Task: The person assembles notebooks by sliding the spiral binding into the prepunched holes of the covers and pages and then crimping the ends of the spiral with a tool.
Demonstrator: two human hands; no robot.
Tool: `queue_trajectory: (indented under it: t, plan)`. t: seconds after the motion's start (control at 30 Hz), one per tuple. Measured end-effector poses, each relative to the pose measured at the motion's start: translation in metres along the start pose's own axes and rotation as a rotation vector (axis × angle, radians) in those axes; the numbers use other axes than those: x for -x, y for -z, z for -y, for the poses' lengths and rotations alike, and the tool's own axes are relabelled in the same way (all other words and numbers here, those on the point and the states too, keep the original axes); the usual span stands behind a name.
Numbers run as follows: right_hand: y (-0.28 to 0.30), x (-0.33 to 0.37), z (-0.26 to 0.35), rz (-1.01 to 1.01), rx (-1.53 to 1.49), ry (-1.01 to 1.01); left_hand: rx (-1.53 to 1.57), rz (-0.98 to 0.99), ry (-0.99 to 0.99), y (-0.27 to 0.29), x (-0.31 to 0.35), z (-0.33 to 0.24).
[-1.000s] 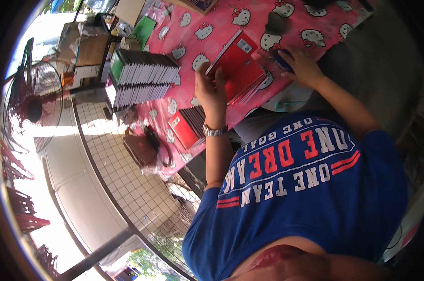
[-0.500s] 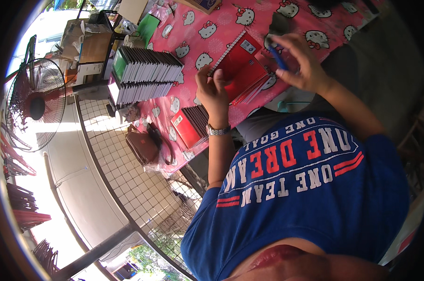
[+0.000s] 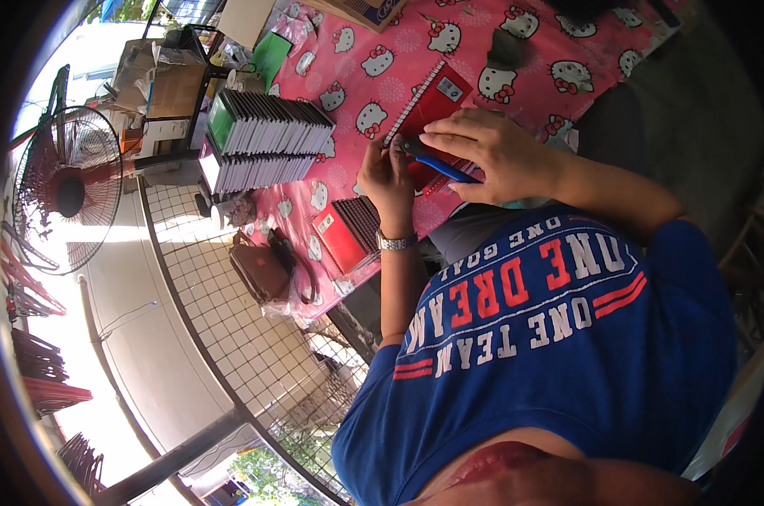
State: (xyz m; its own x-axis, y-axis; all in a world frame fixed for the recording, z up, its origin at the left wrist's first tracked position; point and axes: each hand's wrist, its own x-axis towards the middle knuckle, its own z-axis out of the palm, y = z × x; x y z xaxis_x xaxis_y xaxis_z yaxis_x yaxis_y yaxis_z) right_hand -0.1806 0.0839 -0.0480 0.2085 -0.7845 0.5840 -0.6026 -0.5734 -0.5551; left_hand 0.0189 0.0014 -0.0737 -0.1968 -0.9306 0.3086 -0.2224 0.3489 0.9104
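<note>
A red spiral notebook (image 3: 430, 108) lies slantwise on the table, its white coil along the left edge. My left hand (image 3: 387, 179), with a metal watch on the wrist, pinches the notebook at the near end of the coil. My right hand (image 3: 504, 158) is closed around pliers (image 3: 447, 169) with blue handles. Their dark jaws meet the coil end beside my left fingertips. What exactly the jaws grip is too small to make out. My right hand covers part of the notebook's cover.
To the left stand two stacks of notebooks (image 3: 268, 126) and a smaller pile of red notebooks (image 3: 344, 236). A brown bag (image 3: 260, 268) rests at the table's left edge. A dark scrap (image 3: 504, 51) lies beyond the notebook on the pink patterned tablecloth (image 3: 390, 88). A fan (image 3: 68, 196) stands far left.
My right hand has moved left with the pliers, from beside the notebook to over it, bringing the jaws to the coil end. My left hand stays at nearly the same place.
</note>
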Motion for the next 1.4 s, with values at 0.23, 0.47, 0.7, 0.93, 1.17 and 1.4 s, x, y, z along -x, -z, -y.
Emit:
queue_trajectory:
  t: [0.23, 0.47, 0.7, 0.93, 1.17, 1.4]
  plan:
    - [0.010, -0.007, 0.008, 0.219, -0.394, -0.300, -0.040, -0.096, -0.094, 0.001, 0.006, 0.011]
    - [0.029, -0.003, -0.026, 0.113, -0.535, -0.335, -0.481, -0.312, -0.239, 0.062, 0.001, -0.050]
    - [-0.001, 0.070, -0.145, 0.295, 0.193, -0.498, -1.166, -0.037, 0.100, 0.178, 0.004, -0.016]
    - [0.037, 0.028, -0.237, 0.018, 0.314, -0.472, -1.111, -0.119, 0.207, 0.166, 0.043, 0.038]
    - [0.059, 0.048, -0.324, -0.025, 0.949, -0.628, -0.869, -0.020, 0.449, 0.190, 0.057, 0.044]
    - [0.056, 0.041, -0.319, -0.069, 0.688, -0.730, -1.213, -0.207, 0.093, 0.160, 0.047, 0.027]
